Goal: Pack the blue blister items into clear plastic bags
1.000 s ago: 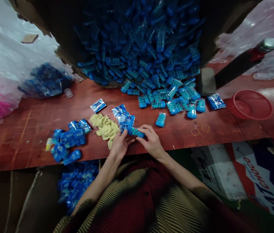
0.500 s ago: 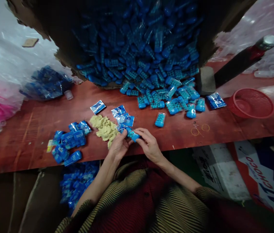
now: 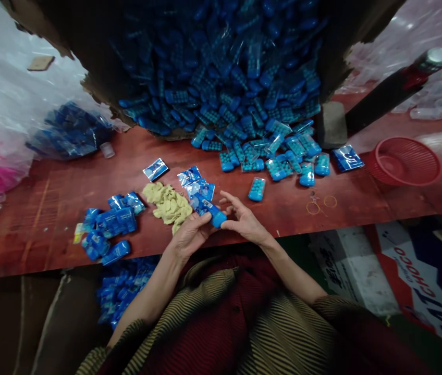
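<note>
Both my hands meet at the near edge of a red-brown table (image 3: 361, 208) around one small blue packet (image 3: 212, 212). My left hand (image 3: 188, 235) grips the packet from the left with its fingers curled. My right hand (image 3: 244, 221) pinches the packet's right end with thumb and fingertip, its other fingers spread. Just left of my hands lies a heap of pale yellow pieces (image 3: 168, 204). Several flat blue sachets (image 3: 195, 183) lie behind the packet.
A torn cardboard box (image 3: 221, 67) spills many blue packets onto the table's far side. A pile of blue packets (image 3: 109, 226) lies at left, a red mesh basket (image 3: 406, 161) at right, rubber bands (image 3: 320, 204) near it. More blue packets fill a box (image 3: 123, 289) below the table.
The packet has turned between my hands, and my right hand's fingers have spread wider. The view has shifted slightly.
</note>
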The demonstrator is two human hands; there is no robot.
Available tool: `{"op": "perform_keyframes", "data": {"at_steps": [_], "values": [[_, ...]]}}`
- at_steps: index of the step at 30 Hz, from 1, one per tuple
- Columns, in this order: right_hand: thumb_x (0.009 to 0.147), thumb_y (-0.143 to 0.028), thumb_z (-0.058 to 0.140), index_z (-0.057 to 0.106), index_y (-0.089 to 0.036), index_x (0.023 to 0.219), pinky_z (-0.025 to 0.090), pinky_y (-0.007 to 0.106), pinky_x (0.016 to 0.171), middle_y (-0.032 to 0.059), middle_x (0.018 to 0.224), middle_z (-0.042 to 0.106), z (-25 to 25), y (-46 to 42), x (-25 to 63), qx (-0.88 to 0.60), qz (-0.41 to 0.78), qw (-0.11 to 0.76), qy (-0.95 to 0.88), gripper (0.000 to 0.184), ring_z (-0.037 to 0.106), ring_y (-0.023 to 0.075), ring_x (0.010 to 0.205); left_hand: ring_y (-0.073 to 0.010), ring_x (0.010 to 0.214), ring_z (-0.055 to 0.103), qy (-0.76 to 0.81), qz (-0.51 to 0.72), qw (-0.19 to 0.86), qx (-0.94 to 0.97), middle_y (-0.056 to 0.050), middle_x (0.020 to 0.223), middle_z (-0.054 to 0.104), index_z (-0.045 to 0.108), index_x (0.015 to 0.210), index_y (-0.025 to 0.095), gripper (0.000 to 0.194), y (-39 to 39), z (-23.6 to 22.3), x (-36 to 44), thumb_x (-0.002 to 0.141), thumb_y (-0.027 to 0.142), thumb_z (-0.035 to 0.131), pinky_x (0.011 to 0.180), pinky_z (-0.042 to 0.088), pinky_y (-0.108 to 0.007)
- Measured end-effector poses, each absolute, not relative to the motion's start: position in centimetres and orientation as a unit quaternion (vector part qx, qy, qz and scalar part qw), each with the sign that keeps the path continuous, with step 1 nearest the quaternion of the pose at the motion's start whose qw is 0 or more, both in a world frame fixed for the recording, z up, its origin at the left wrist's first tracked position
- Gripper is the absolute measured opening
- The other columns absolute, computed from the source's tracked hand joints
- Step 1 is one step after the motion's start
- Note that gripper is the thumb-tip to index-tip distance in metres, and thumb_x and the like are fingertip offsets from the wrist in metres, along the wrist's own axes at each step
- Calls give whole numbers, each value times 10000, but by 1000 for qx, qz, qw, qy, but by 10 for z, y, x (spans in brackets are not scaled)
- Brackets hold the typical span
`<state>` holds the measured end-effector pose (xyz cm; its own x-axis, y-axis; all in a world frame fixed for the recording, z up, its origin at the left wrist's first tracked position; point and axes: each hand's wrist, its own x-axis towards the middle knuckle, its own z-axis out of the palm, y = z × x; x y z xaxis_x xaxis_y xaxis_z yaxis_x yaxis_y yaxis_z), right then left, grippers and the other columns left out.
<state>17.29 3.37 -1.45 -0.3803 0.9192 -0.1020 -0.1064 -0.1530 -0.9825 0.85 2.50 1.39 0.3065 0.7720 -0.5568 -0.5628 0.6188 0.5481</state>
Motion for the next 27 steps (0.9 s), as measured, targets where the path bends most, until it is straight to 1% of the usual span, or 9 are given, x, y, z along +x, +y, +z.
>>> {"op": "perform_keyframes", "data": {"at_steps": [4, 7, 9, 12, 14, 15, 20, 23, 27], "values": [[657, -224, 739, 428, -315, 1342, 372, 405, 1008, 42, 1264, 441, -6, 34, 177, -397, 611, 381, -569, 758, 467, 200, 1104, -216, 806, 673, 412, 383, 814, 145, -82, 793, 715, 676, 888, 100, 254, 23, 20, 12, 662, 201, 735, 851, 497, -362], [647, -230, 755, 404, -325, 1357, 401, 379, 988, 40, 1325, 424, -6, 37, 179, -353, 652, 367, -562, 797, 455, 213, 1169, -196, 767, 672, 398, 362, 831, 144, -80, 793, 714, 678, 902, 102, 276, 20, 22, 14, 659, 216, 740, 840, 497, -342], [658, -236, 747, 381, -323, 1371, 450, 348, 929, 38, 1333, 452, -8, 38, 179, -301, 712, 348, -531, 807, 499, 204, 1132, -196, 789, 671, 387, 356, 838, 145, -84, 812, 715, 681, 888, 98, 265, 18, 22, 15, 660, 222, 739, 874, 481, -344], [702, -237, 707, 380, -305, 1375, 497, 302, 834, 21, 1222, 569, -12, 36, 178, -259, 764, 329, -492, 751, 589, 158, 962, -213, 869, 663, 372, 359, 843, 150, -89, 862, 717, 689, 893, 106, 247, 14, 20, 16, 675, 216, 725, 930, 450, -357], [723, -243, 687, 425, -290, 1351, 499, 294, 827, 8, 1171, 608, -12, 34, 178, -266, 753, 338, -498, 681, 605, 141, 905, -216, 897, 659, 361, 369, 843, 150, -87, 880, 719, 693, 907, 116, 243, 11, 19, 18, 687, 217, 715, 945, 443, -361], [731, -248, 679, 451, -286, 1334, 495, 299, 842, 6, 1176, 611, -11, 33, 178, -274, 739, 348, -508, 646, 606, 144, 915, -214, 901, 659, 357, 377, 842, 147, -84, 886, 720, 694, 918, 121, 250, 10, 19, 19, 688, 218, 715, 947, 443, -360], [758, -241, 642, 551, -292, 1254, 414, 343, 992, -2, 1277, 571, -4, 29, 176, -321, 647, 400, -564, 507, 545, 188, 1126, -201, 890, 661, 357, 423, 825, 115, -74, 875, 724, 694, 926, 123, 271, 3, 22, 31, 685, 243, 727, 937, 456, -346], [759, -215, 633, 547, -298, 1258, 385, 341, 1025, -7, 1278, 575, -2, 29, 174, -331, 626, 415, -572, 513, 536, 181, 1153, -191, 860, 665, 368, 434, 816, 101, -70, 836, 724, 700, 888, 121, 235, 1, 23, 36, 686, 240, 722, 915, 468, -325], [738, -224, 653, 546, -281, 1262, 419, 331, 989, 3, 1250, 596, -1, 29, 173, -341, 622, 410, -574, 537, 563, 177, 1103, -161, 790, 668, 399, 441, 800, 71, -62, 809, 723, 701, 827, 119, 172, 1, 23, 40, 683, 211, 711, 880, 485, -291]]}}
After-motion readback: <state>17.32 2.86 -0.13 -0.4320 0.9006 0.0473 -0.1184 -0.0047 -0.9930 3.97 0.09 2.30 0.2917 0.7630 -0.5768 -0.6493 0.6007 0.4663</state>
